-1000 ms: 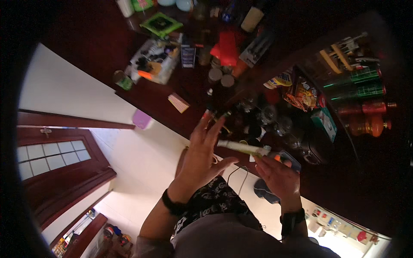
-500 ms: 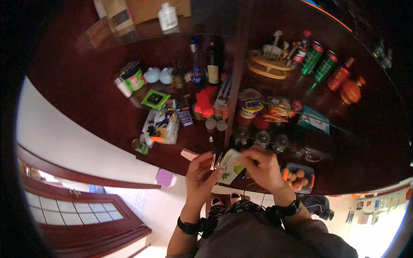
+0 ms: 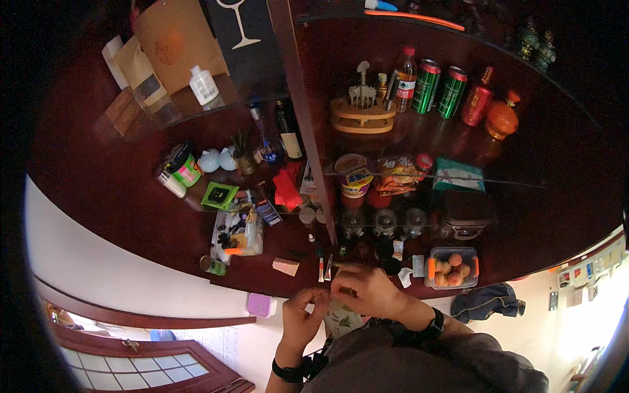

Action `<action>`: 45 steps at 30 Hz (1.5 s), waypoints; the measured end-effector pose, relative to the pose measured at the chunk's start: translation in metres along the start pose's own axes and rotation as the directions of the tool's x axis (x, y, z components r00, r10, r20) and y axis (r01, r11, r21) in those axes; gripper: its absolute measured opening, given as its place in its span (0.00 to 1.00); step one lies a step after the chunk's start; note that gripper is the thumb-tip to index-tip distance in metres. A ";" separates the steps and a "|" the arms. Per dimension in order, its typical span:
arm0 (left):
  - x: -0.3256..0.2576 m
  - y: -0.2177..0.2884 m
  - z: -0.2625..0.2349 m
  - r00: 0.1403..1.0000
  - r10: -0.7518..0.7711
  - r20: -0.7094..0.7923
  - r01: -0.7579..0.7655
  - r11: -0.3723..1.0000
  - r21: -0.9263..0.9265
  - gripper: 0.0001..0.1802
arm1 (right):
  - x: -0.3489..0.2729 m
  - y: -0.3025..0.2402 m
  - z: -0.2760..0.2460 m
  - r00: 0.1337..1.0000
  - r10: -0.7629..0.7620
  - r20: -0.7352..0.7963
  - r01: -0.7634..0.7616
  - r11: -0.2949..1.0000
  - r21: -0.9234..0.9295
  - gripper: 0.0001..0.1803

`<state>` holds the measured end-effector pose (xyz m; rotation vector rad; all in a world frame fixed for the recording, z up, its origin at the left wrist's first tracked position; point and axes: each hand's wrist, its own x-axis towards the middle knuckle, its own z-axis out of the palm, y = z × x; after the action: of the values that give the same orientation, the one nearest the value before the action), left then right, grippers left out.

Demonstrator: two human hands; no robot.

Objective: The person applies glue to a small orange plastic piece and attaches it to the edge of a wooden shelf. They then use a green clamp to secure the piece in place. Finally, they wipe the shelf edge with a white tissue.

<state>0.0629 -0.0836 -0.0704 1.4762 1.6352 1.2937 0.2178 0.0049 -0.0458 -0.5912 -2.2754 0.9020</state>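
Packet: a flat white-and-green packet (image 3: 344, 319) with a leaf print, held just off the near edge of the counter (image 3: 524, 252), in front of the person's torso; its top is hidden under the fingers.
Right hand: the right hand (image 3: 370, 291) is narrow, fingers curled over the packet's upper part, which it appears to grip.
Left hand: the left hand (image 3: 303, 321) is narrow too, fingertips drawn together beside the packet and meeting the right hand's; whether it pinches the packet, I cannot tell.
Step in hand: judging by the paired fingertips, both hands are working at the packet's top end.
Next move: it would seem to call for a firm hold by one hand and a fine pinch by the other, the packet kept level enough not to slip.
Counter edge: two slim tubes (image 3: 322, 269) lie just beyond the fingertips; a small pink box (image 3: 285, 266) is left of them.
Right along the counter: a crumpled white tissue (image 3: 405, 278), then a clip-sided plastic tub (image 3: 432, 267) of round, peach-coloured pieces.
Behind: glass jars (image 3: 384, 223) and a dark handled case (image 3: 468, 211).
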 end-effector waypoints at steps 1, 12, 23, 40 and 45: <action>0.001 0.001 -0.001 1.000 0.006 0.001 -0.006 1.000 0.002 0.04 | -0.001 0.000 0.001 0.999 -0.041 -0.003 0.041 0.999 -0.023 0.06; 0.002 -0.013 0.011 0.950 -0.296 0.101 0.300 0.773 -0.558 0.05 | 0.004 0.005 0.012 0.971 -0.227 -0.076 0.203 0.949 -0.242 0.07; -0.003 -0.014 -0.002 1.000 -0.020 -0.001 0.020 0.999 0.038 0.03 | -0.003 0.017 0.023 0.999 0.034 -0.017 -0.030 0.984 0.175 0.06; -0.007 -0.020 0.012 0.889 -0.459 0.004 0.353 0.677 -0.646 0.05 | -0.003 0.003 0.037 0.974 -0.214 -0.077 0.202 0.969 -0.143 0.08; 0.019 -0.009 0.007 0.944 -0.067 -0.322 0.023 0.990 -0.139 0.05 | 0.013 -0.008 0.018 0.969 -0.242 -0.049 0.239 0.969 -0.055 0.07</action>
<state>0.0614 -0.0630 -0.0783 1.1835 1.7341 1.6572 0.1952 -0.0006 -0.0454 -0.3457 -2.2639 0.7050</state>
